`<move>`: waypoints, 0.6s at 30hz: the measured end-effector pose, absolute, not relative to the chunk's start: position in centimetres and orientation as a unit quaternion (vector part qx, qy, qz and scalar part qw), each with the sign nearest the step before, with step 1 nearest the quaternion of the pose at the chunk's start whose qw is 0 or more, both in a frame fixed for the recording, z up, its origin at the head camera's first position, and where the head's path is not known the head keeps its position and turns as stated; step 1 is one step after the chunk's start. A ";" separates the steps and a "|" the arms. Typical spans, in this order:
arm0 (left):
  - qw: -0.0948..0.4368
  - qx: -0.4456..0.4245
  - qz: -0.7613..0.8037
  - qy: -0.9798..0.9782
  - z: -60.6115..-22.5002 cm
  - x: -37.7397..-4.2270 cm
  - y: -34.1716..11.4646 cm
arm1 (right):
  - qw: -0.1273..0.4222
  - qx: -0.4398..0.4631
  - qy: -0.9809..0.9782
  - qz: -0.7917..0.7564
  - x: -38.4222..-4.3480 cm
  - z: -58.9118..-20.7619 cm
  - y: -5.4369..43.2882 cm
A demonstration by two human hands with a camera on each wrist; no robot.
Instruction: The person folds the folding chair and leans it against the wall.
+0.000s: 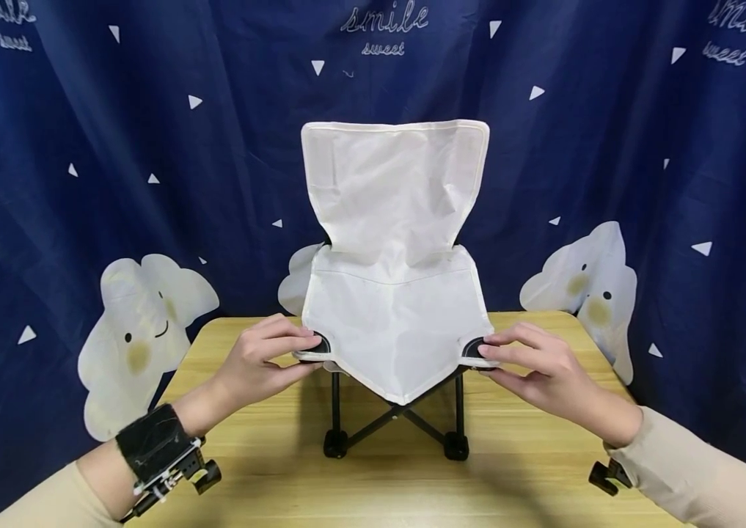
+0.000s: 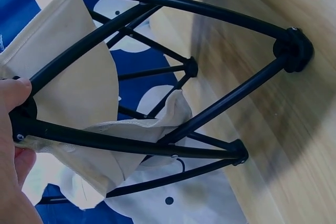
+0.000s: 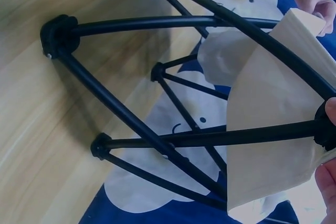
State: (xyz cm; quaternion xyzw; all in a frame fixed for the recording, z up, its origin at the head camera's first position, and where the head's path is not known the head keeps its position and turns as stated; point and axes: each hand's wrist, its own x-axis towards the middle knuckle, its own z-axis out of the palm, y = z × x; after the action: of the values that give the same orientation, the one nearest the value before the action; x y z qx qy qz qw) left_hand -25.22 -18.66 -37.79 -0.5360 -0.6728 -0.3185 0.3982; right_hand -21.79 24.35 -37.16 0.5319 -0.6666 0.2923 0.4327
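Observation:
A small folding camp chair [image 1: 399, 308] with white fabric and a black tube frame stands unfolded, facing me. My left hand [image 1: 267, 358] pinches the seat's front left corner, fingers on the black corner patch and thumb below. At the front right corner my right hand [image 1: 540, 367] pinches the same way. From beneath, the left wrist view shows the crossed black legs [image 2: 231, 98] and the thumb by a corner joint [image 2: 23, 121]. The right wrist view shows the legs' plastic feet [image 3: 59, 36] against the wood and part of the right hand [image 3: 328, 177] at the edge.
The chair stands on a light wooden table [image 1: 267, 469]. Behind it hangs a dark blue curtain [image 1: 148, 95] with white triangles and smiling clouds. A black strap [image 1: 153, 438] with a camera mount is on the left wrist; another mount [image 1: 609, 475] hangs under the right sleeve.

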 end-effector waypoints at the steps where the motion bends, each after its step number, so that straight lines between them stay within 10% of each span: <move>1: 0.399 -0.535 -0.319 -0.673 -37.7 -25.3 -18.7 | 0.431 0.532 -0.667 0.293 -21.9 -37.2 24.3; 18: 0.385 -0.519 -0.323 -0.691 -37.1 -25.7 -18.3 | 0.431 0.522 -0.674 0.296 -22.8 -36.8 23.7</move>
State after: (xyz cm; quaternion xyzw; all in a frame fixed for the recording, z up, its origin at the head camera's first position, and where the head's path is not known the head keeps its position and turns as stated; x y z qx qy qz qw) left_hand -25.72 -18.33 -37.12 -0.5193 -0.6913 -0.3229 0.3849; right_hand -22.85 23.70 -36.83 0.5221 -0.6742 0.2957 0.4306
